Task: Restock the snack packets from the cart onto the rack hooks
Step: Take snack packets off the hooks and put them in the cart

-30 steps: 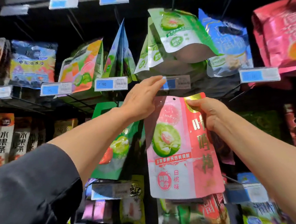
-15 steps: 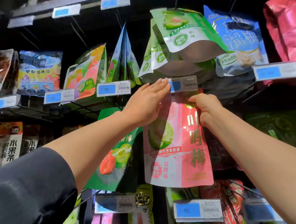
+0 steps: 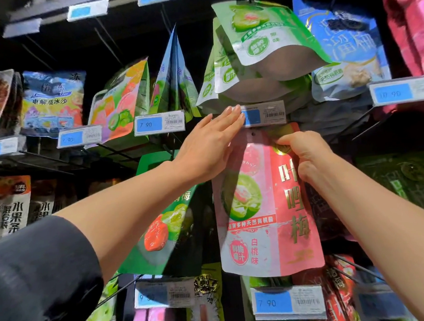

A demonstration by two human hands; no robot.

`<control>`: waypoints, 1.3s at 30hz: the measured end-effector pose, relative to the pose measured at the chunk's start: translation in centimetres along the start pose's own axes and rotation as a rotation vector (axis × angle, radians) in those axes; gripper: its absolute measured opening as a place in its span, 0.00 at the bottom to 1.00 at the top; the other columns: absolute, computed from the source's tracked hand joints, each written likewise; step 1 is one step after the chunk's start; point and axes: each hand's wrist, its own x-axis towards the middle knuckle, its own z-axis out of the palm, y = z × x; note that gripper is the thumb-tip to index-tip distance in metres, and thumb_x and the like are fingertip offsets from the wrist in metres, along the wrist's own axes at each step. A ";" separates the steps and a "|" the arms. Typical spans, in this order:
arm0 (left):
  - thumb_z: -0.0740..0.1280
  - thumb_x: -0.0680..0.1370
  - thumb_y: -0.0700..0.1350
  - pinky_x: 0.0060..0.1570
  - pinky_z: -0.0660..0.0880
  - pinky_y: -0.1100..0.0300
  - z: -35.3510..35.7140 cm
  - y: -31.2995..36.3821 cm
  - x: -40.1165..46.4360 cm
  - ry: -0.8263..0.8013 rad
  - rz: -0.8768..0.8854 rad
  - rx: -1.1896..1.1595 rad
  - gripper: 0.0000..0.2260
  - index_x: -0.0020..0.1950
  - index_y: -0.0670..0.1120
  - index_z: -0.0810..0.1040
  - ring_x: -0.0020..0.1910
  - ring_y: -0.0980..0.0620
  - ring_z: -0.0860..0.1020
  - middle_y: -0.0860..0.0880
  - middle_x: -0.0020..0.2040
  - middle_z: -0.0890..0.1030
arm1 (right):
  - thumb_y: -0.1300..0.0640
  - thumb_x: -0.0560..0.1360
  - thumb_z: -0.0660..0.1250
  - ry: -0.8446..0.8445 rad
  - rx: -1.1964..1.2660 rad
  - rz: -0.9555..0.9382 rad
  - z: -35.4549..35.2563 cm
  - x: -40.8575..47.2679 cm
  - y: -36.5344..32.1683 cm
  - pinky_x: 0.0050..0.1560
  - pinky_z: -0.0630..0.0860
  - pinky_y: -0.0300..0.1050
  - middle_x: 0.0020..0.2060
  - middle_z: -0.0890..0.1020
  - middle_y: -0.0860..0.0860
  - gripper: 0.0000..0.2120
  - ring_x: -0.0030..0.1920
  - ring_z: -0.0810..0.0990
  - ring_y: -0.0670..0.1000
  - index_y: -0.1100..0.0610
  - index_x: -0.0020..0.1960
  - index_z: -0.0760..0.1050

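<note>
The left hand (image 3: 212, 145) reaches up with its fingers straight and together, the fingertips laid on the left end of a price tag (image 3: 265, 113) at the front of a rack hook, the palm in front of the upper left corner of a pink snack packet (image 3: 267, 206). The right hand (image 3: 306, 153) grips that packet's upper right corner, fingers curled over the top edge beside the gold seal. The packet hangs upright between the two hands, its top edge just under the price tag, with the small hang hole showing near the top middle; whether the hole is on the hook cannot be told. Left of it, partly behind the left forearm, hangs a green packet (image 3: 166, 233). Directly above, green and white pouches (image 3: 260, 46) hang on the next row, with a blue pouch (image 3: 343, 51) to their right. Below the pink packet sits another price tag reading 7.90 (image 3: 288, 303).
</note>
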 end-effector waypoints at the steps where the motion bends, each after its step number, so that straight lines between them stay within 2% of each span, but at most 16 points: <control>1: 0.63 0.78 0.41 0.74 0.51 0.54 0.1 0.1 0.0 0.005 -0.001 -0.004 0.28 0.77 0.45 0.58 0.77 0.51 0.54 0.47 0.78 0.56 | 0.71 0.72 0.66 -0.002 -0.013 -0.002 0.0 -0.1 0.0 0.22 0.76 0.41 0.26 0.79 0.57 0.06 0.19 0.78 0.50 0.62 0.42 0.73; 6: 0.62 0.80 0.44 0.74 0.48 0.55 0.0 0.2 -0.3 0.002 -0.007 0.007 0.29 0.78 0.45 0.55 0.78 0.52 0.51 0.48 0.79 0.54 | 0.71 0.72 0.66 0.001 -0.014 -0.023 0.0 0.1 0.8 0.23 0.75 0.40 0.33 0.78 0.58 0.06 0.23 0.78 0.52 0.62 0.41 0.74; 9: 0.64 0.79 0.42 0.74 0.45 0.57 -0.1 0.4 -0.3 -0.030 -0.016 0.033 0.32 0.79 0.46 0.51 0.78 0.53 0.47 0.49 0.79 0.50 | 0.72 0.72 0.67 0.049 -0.011 -0.042 0.3 0.9 1.6 0.24 0.75 0.40 0.36 0.78 0.58 0.06 0.32 0.78 0.54 0.63 0.44 0.73; 12: 0.64 0.79 0.42 0.75 0.45 0.57 0.0 0.6 -0.4 -0.029 -0.027 0.037 0.32 0.79 0.46 0.51 0.78 0.53 0.47 0.49 0.79 0.49 | 0.71 0.73 0.65 0.162 -0.033 -0.069 0.9 2.5 2.7 0.39 0.78 0.48 0.46 0.80 0.60 0.09 0.42 0.80 0.58 0.64 0.52 0.74; 14: 0.65 0.78 0.41 0.75 0.46 0.56 0.2 0.7 -0.5 -0.021 -0.033 0.037 0.33 0.79 0.46 0.51 0.78 0.53 0.47 0.48 0.79 0.50 | 0.70 0.76 0.63 0.132 -0.066 -0.047 1.1 3.6 3.7 0.52 0.76 0.52 0.58 0.78 0.64 0.14 0.49 0.80 0.61 0.66 0.61 0.73; 15: 0.65 0.78 0.41 0.75 0.46 0.56 0.3 0.7 -0.5 -0.020 -0.036 0.036 0.33 0.79 0.45 0.51 0.78 0.53 0.47 0.48 0.79 0.50 | 0.69 0.77 0.63 0.104 -0.078 -0.030 1.2 3.9 4.0 0.53 0.76 0.51 0.62 0.76 0.64 0.16 0.56 0.78 0.63 0.66 0.65 0.72; 17: 0.65 0.78 0.42 0.76 0.46 0.55 0.4 0.7 -0.6 -0.025 -0.034 0.031 0.34 0.79 0.45 0.51 0.78 0.53 0.46 0.48 0.79 0.49 | 0.67 0.79 0.61 0.101 -0.070 0.009 1.3 4.5 4.9 0.45 0.73 0.44 0.67 0.73 0.61 0.19 0.65 0.73 0.61 0.64 0.69 0.69; 21: 0.63 0.78 0.39 0.76 0.46 0.55 0.6 0.7 -0.7 -0.029 -0.033 0.028 0.34 0.79 0.46 0.49 0.78 0.54 0.45 0.49 0.79 0.48 | 0.55 0.80 0.63 0.169 -0.058 0.047 1.5 5.2 5.2 0.50 0.67 0.45 0.64 0.75 0.60 0.19 0.61 0.74 0.55 0.67 0.65 0.72; 23: 0.62 0.79 0.41 0.76 0.46 0.55 0.8 0.9 -0.9 -0.027 -0.041 0.011 0.32 0.79 0.46 0.49 0.78 0.54 0.45 0.49 0.79 0.48 | 0.59 0.80 0.63 0.108 -0.157 0.015 1.0 4.8 5.6 0.43 0.70 0.45 0.63 0.75 0.59 0.18 0.57 0.76 0.55 0.66 0.67 0.70; 25: 0.62 0.80 0.44 0.76 0.47 0.53 0.8 1.4 -1.1 -0.013 -0.054 -0.026 0.31 0.79 0.44 0.51 0.78 0.52 0.47 0.47 0.79 0.50 | 0.60 0.78 0.65 0.115 -0.188 -0.011 -0.1 4.1 6.3 0.35 0.70 0.42 0.48 0.80 0.54 0.15 0.40 0.77 0.49 0.63 0.63 0.73; 27: 0.62 0.77 0.43 0.76 0.50 0.49 0.9 2.6 -1.6 0.051 -0.079 -0.087 0.30 0.77 0.41 0.57 0.78 0.49 0.53 0.44 0.78 0.56 | 0.56 0.74 0.70 0.153 -0.260 -0.073 -1.3 2.9 6.7 0.39 0.71 0.43 0.33 0.80 0.47 0.09 0.33 0.77 0.46 0.60 0.50 0.78; 30: 0.62 0.69 0.42 0.74 0.55 0.48 1.9 7.0 -2.8 0.189 -0.082 -0.247 0.32 0.74 0.39 0.65 0.75 0.46 0.61 0.42 0.74 0.66 | 0.40 0.61 0.75 0.223 -0.386 -0.192 -4.8 0.7 7.0 0.48 0.78 0.48 0.43 0.83 0.52 0.26 0.46 0.82 0.52 0.60 0.48 0.80; 31: 0.62 0.69 0.41 0.74 0.56 0.49 2.4 9.1 -3.2 0.227 -0.090 -0.336 0.31 0.73 0.39 0.66 0.74 0.46 0.62 0.42 0.73 0.68 | 0.39 0.59 0.74 0.232 -0.424 -0.221 -6.4 -0.3 7.2 0.52 0.79 0.51 0.44 0.84 0.54 0.26 0.48 0.83 0.53 0.57 0.47 0.81; 33: 0.64 0.70 0.41 0.73 0.59 0.51 3.3 14.0 -3.7 0.292 -0.114 -0.532 0.28 0.71 0.39 0.69 0.72 0.46 0.66 0.42 0.70 0.71 | 0.43 0.62 0.75 0.251 -0.465 -0.252 -10.2 -3.4 7.0 0.52 0.79 0.51 0.42 0.85 0.56 0.18 0.46 0.84 0.53 0.54 0.44 0.80; 37: 0.66 0.71 0.43 0.62 0.66 0.57 4.0 25.0 -4.5 0.292 -0.107 -0.902 0.20 0.62 0.40 0.75 0.60 0.45 0.74 0.44 0.60 0.78 | 0.61 0.72 0.72 0.385 -0.496 -0.237 -18.6 -10.3 6.1 0.40 0.80 0.43 0.37 0.83 0.60 0.03 0.35 0.82 0.51 0.59 0.42 0.78; 39: 0.65 0.71 0.44 0.57 0.68 0.56 3.9 30.8 -5.5 0.206 -0.080 -1.069 0.18 0.60 0.40 0.75 0.56 0.44 0.76 0.44 0.56 0.79 | 0.64 0.73 0.70 0.475 -0.561 -0.182 -23.1 -14.1 6.1 0.33 0.77 0.37 0.35 0.82 0.59 0.06 0.31 0.80 0.48 0.58 0.38 0.77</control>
